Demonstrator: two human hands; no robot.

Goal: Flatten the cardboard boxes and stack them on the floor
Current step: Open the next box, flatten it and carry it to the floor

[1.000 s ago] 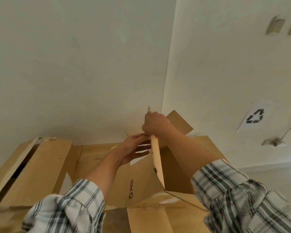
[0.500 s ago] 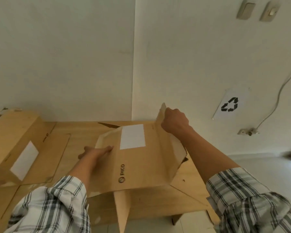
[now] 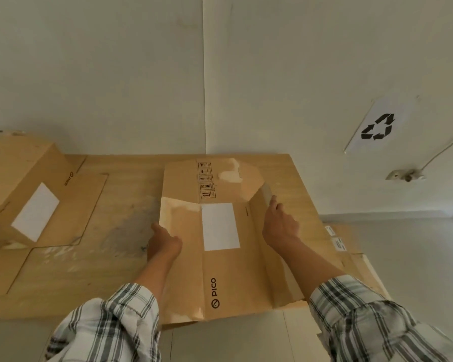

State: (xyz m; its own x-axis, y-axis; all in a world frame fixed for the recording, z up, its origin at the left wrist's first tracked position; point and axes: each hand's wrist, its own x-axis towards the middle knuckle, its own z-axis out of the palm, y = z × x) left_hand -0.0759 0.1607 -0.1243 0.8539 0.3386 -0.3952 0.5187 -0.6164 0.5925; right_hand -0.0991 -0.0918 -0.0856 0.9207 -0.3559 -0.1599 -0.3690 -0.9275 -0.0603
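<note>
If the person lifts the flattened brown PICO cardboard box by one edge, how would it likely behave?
The flattened brown PICO cardboard box would probably hinge and droop along its visible fold creases rather than stay rigid. It likely feels light, being a thin sheet. Its right flap, already raised beside the right hand, may swing open.

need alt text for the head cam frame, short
Two hands, left hand and right hand, press a flattened PICO box onto cardboard sheets on the floor in a white corner. An unflattened box sits at left; a recycling sign hangs on the right wall.
</note>
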